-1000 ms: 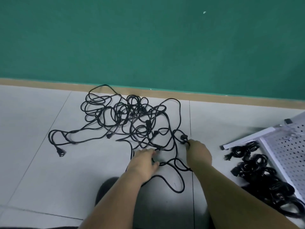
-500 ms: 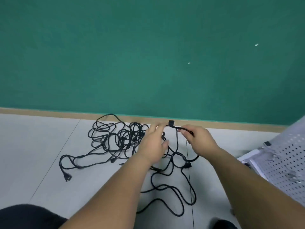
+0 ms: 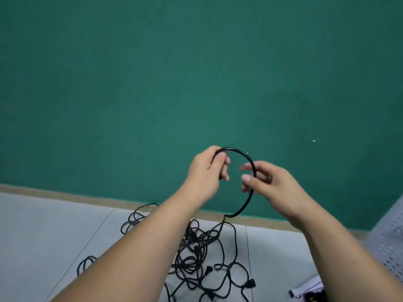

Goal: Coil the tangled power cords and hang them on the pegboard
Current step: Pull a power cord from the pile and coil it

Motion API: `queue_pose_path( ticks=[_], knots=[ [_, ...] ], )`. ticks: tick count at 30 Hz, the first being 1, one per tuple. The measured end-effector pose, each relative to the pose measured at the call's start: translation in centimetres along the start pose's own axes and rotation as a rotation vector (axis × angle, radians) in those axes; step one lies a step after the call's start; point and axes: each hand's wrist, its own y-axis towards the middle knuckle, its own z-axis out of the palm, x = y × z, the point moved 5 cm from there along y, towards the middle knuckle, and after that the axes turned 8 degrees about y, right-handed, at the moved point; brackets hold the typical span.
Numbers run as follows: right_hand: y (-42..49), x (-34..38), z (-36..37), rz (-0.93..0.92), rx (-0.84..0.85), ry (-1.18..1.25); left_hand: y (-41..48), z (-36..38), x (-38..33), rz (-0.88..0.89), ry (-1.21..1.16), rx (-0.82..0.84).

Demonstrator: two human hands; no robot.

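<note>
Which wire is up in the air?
The black cord arching between the left hand and right hand; the other cords lie tangled on the floor.

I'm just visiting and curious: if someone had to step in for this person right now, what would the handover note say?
Left hand grips a black cord, raised in front of the green wall.
Right hand pinches the same cord further along, bending it into a first loop.
The rest trails down into the tangled pile on the floor; the pegboard is at the right edge.
Done: one cord picked out. Left: finish coiling, hang it, then the others.
</note>
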Motion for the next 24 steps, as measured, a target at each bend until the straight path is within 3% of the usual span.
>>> queue_pose_path(
  ticks=[3,5,7,9,12,18,24],
  knots=[
    [-0.9,-4.1,1.5,0.227,0.176,-0.265,-0.5,-1.2,0.4,-0.169,-0.202,-0.085],
    [-0.2,-4.0,1.7,0.207,0.052,-0.220,-1.0,-1.9,1.5,-0.289,-0.234,-0.090],
    [0.4,-1.3,1.1,0.027,-0.142,-0.129,-1.2,-2.4,2.2,-0.344,-0.217,-0.061],
    [0.4,2.6,0.1,-0.166,-0.303,-0.011,-1.2,-2.3,2.3,-0.326,-0.165,0.005],
    [-0.1,5.8,-0.3,-0.287,-0.359,0.129,-1.7,-0.7,1.2,-0.257,-0.196,0.161],
    [0.9,1.7,0.0,-0.130,-0.339,-0.013,-2.1,2.0,0.7,-0.257,-0.288,0.292],
    [1.5,0.5,-0.1,-0.114,-0.325,-0.072,-1.2,2.1,1.6,-0.281,-0.259,0.308]
  ],
)
